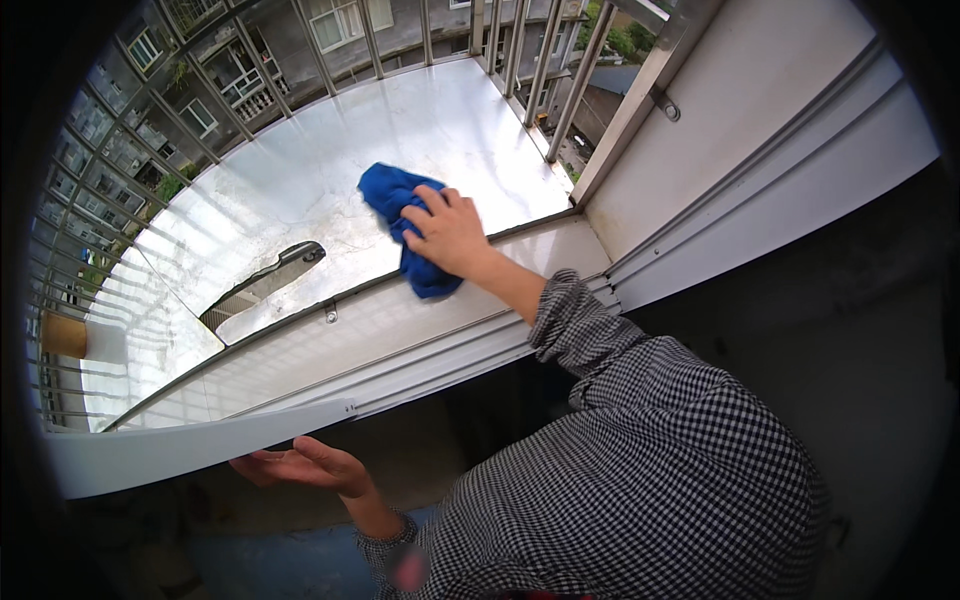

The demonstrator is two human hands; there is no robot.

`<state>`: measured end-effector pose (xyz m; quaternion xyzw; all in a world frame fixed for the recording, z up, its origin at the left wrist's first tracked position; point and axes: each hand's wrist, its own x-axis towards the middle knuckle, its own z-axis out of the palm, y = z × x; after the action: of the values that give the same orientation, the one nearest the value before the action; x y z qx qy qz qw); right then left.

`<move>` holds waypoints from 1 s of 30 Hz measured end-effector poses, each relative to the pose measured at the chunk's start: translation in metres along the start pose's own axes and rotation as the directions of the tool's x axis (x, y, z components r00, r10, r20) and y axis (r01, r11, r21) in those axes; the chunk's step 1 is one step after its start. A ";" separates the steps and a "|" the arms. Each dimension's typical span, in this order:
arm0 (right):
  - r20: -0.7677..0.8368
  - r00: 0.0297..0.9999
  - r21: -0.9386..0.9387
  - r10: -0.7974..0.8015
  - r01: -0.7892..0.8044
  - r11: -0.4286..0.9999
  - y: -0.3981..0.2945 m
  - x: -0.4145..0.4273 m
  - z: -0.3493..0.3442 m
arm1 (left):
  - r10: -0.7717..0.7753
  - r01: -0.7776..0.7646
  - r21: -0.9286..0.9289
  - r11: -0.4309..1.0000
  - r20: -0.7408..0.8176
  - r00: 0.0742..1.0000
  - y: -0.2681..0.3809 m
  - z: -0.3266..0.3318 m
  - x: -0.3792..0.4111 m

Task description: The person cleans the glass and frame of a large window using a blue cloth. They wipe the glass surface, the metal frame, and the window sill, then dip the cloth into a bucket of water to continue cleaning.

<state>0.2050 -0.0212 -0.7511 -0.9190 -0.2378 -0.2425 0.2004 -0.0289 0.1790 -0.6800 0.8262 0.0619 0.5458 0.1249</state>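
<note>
My right hand presses down on a crumpled blue cloth, fingers spread and curled over it. The cloth lies across the inner edge of a shiny metal sheet and partly over the pale window sill. Palm up, my left hand is just under the white window sash at the lower left. Its fingertips are partly hidden by that sash, and whether they touch it is unclear. I see nothing held in it.
Metal security bars rise around the sheet's outer rim. An elongated cutout opens through the sheet. Sliding window tracks run along the sill. A bracket with a bolt sticks up beside the edge. A brownish pot-like object stands far left.
</note>
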 end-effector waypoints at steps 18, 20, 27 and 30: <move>0.039 0.844 0.524 -0.535 0.438 0.730 -0.181 -0.013 0.056 | -0.093 0.087 -0.064 0.994 -0.089 0.992 -0.019 0.024 -0.008; 0.118 0.854 0.476 -0.507 0.400 0.783 -0.161 -0.029 0.036 | -0.088 0.088 -0.003 0.996 -0.088 0.992 -0.021 0.012 -0.003; 0.122 0.992 -0.365 -0.029 0.072 0.928 0.037 -0.098 -0.083 | -0.001 -0.007 -0.043 0.999 -0.188 0.982 -0.014 0.021 0.014; 0.230 0.928 -0.625 0.293 -0.090 0.776 0.072 -0.088 -0.117 | 0.049 -0.041 0.046 0.998 -0.192 0.980 -0.016 0.018 0.015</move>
<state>0.1347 -0.1658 -0.7234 -0.9804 -0.0808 -0.1341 -0.1196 -0.0056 0.1950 -0.6781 0.7731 0.0665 0.6245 0.0886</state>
